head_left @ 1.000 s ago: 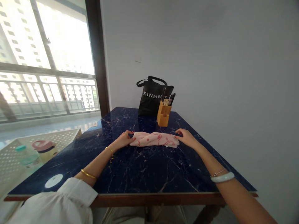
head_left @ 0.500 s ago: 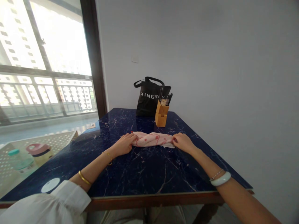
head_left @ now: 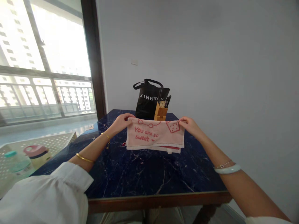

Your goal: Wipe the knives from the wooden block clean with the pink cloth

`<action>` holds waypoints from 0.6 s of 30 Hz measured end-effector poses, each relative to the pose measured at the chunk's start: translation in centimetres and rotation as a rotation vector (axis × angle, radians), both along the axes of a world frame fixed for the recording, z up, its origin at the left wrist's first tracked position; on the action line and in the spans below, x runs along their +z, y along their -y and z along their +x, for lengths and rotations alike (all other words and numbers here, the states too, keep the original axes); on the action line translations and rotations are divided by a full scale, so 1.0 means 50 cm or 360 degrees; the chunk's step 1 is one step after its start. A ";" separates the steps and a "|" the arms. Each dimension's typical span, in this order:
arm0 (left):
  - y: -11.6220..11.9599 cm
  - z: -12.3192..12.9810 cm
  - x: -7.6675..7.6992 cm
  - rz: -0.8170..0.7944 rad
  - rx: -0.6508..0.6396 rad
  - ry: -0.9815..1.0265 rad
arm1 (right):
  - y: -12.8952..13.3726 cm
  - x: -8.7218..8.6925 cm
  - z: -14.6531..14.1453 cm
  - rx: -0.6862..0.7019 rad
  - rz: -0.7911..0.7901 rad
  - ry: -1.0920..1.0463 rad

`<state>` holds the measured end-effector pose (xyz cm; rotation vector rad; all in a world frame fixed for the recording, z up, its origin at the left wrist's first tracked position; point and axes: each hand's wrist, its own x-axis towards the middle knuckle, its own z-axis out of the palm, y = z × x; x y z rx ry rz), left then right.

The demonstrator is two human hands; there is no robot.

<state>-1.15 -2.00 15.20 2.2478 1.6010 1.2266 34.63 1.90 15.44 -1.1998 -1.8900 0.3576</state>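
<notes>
A folded pink towel (head_left: 154, 133) with red lettering and a white border hangs between my hands, held up over the dark blue marbled table (head_left: 140, 174). My left hand (head_left: 122, 123) pinches its upper left corner. At the upper right corner, my right hand (head_left: 188, 125) grips the cloth between thumb and fingers. The towel's lower edges hang in uneven layers, with a small white tag at the lower right. Behind it, the lower part of the wooden knife block (head_left: 160, 112) is hidden.
A black tote bag (head_left: 147, 101) stands at the table's far end, beside the knife block with black-handled knives. At the left, a perforated white basket (head_left: 63, 141) holds a bottle with a teal cap (head_left: 20, 165) and a pink-lidded bottle (head_left: 38, 155). A wall rises behind the table.
Both hands have risen from the tabletop, lifting the towel. It was a bunched strip lying on the table; now it hangs spread out, showing its lettering.
</notes>
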 end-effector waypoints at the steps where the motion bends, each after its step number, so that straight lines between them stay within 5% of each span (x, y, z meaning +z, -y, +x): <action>1: -0.008 -0.002 0.000 -0.0019 0.0012 -0.0019 | -0.010 -0.004 -0.003 -0.0012 -0.0026 -0.0009; 10: -0.088 -0.016 -0.076 -0.0171 0.0191 -0.0378 | -0.098 -0.100 -0.051 -0.0169 -0.0113 0.0282; 18: -0.074 -0.033 -0.111 -0.0165 0.0281 -0.0628 | -0.044 -0.115 -0.052 -0.0046 -0.0085 0.0754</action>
